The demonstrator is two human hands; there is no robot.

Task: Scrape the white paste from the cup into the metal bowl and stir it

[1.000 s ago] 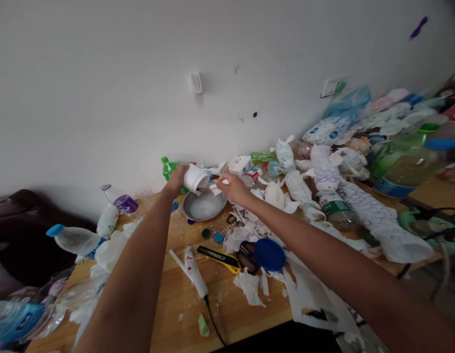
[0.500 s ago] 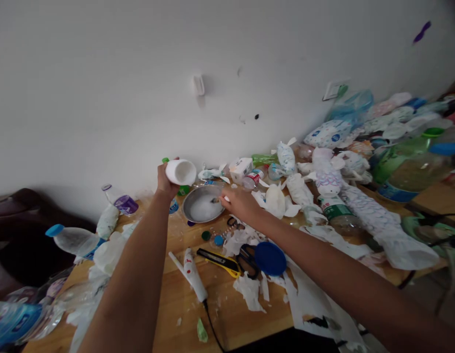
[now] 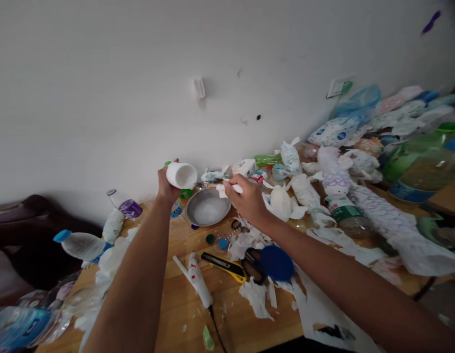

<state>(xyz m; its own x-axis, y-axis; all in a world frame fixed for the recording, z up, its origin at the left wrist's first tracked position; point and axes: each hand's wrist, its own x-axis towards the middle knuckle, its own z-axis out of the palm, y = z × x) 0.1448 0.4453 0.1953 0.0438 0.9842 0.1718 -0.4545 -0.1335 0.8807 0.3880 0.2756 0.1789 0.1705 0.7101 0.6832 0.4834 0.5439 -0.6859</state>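
My left hand [image 3: 168, 185] is wrapped around a white-covered bottle [image 3: 181, 175], tilted so its round end faces me; a bit of green shows at its far end. Between the fingers of my right hand [image 3: 247, 198] is a small brush [image 3: 233, 188] with a pale handle, its tip pointing left towards the bottle, above the far rim of the bowl. That metal bowl [image 3: 190, 214] sits on the wooden table below both hands and holds a whitish liquid. The brush tip is small and hard to make out.
Nearer me lie a hot glue gun-like white corded tool [image 3: 200, 282], a yellow utility knife [image 3: 223, 267], scissors [image 3: 253, 264] and a blue lid [image 3: 276, 263]. Paper scraps [image 3: 258, 296] surround them. Paper-covered bottle figures [image 3: 335, 171] crowd the right; plastic bottles [image 3: 80, 245] stand left.
My right hand has lifted the brush out of the bowl and up towards the bottle. My left hand still holds the bottle in nearly the same place. The view has shifted slightly.
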